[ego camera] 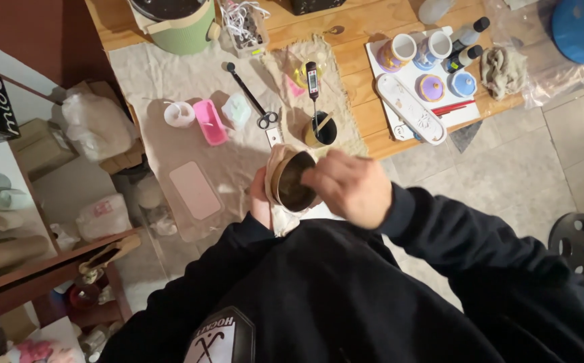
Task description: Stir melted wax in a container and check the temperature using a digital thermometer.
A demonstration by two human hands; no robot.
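Presently the person stands over a wooden counter (356, 57) draped with a beige cloth (164, 144), holding a small round metal tin (292, 181) up close to the body, well above the counter edge. The left hand (260, 202) cradles the tin from below through a pale rag (280, 218); its fingers are closed around tin and rag together. The right hand (345, 185) is at the tin's rim, fingers bunched and pressed toward the dark interior; whether they pinch a piece of cloth there cannot be told.

In my judgement the step in hand is wiping out the inside of the tin. The next move would call for turning the tin in the left hand so the right can reach the rest of the wall, keeping the rag clear of the counter items.

On the cloth just beyond the hands stands a second dark tin (321, 130) with a stick in it, and a digital probe thermometer (313, 82) lies beside it. Scissors (267, 119), a pink mould (209, 122) and a small white cup (179, 114) lie to the left. A white tray (399, 70) at the right carries painted jars and a long oval dish (411, 108). A green pot (181, 23) stands at the far edge.
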